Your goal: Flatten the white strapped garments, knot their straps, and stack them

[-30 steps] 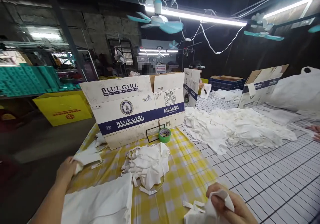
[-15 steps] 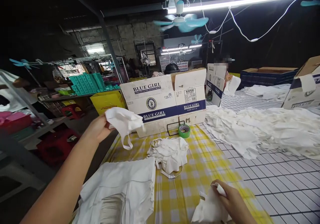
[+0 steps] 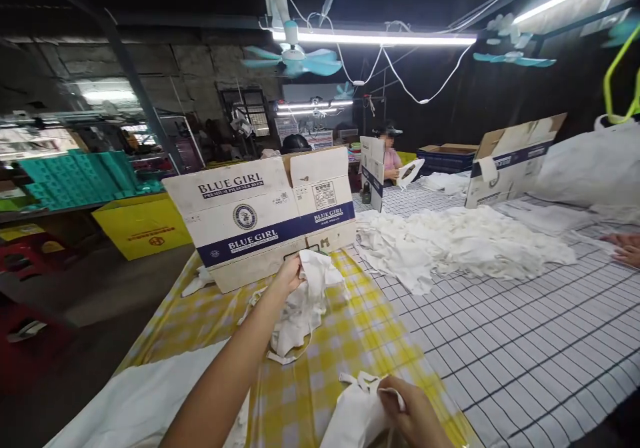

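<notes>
Head view: gripping a white piece (image 3: 320,271) by its edge in the left hand (image 3: 290,275), apparently for a free drape over the small white pile (image 3: 293,331), contact unclear; pinching a second white piece (image 3: 353,411) in the right hand (image 3: 407,405), perhaps for steadiness. Just beyond the left hand, an upright carton (image 3: 260,215), likely a bar to forward reach; nearer and leftward, white cloth (image 3: 140,388); beyond the right hand, a larger white heap (image 3: 460,241).

Yellow box (image 3: 143,227) at left — overhead, a blue-bladed fan (image 3: 294,59) and lit tube (image 3: 375,38).
</notes>
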### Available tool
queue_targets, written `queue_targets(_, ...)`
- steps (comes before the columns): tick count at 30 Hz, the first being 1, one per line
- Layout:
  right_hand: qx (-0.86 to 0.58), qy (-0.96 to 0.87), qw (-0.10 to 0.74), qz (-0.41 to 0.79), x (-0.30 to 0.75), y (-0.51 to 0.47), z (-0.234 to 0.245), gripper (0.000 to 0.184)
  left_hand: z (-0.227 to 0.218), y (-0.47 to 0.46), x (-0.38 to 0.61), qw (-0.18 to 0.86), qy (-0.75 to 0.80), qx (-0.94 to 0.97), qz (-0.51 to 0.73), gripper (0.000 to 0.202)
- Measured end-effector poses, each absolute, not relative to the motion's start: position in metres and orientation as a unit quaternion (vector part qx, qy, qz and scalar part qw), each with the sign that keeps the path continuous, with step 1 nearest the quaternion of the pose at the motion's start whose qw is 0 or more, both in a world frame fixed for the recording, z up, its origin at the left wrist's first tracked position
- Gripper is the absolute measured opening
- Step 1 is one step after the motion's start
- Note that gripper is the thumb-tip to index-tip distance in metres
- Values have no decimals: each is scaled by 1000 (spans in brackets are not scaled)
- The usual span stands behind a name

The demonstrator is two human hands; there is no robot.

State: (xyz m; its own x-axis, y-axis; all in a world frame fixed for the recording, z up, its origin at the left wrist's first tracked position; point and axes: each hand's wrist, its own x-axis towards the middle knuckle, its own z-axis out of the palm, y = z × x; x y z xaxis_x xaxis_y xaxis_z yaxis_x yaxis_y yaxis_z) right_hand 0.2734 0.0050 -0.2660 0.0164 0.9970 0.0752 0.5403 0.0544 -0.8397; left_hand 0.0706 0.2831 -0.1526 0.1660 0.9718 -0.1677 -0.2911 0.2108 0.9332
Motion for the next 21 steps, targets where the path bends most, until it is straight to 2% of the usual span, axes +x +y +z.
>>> queue_targets(6, -622, -625, 364, 300, 280, 6, -288, 37, -210, 312, 130, 608, 489, 424, 459, 29)
queue_targets(12, -622, -620, 364, 310, 276, 7, -290, 38, -258, 307, 164, 573, 535, 501, 366, 29)
queue_targets(16, -622, -617, 362, 318, 273, 7, -294, 43, -271, 299, 168, 468, 587, 557, 356, 31)
queue_targets(21, -636, -601, 351, 333, 269, 6, -307, 44, -278, 282, 160, 330, 630, 604, 358, 60)
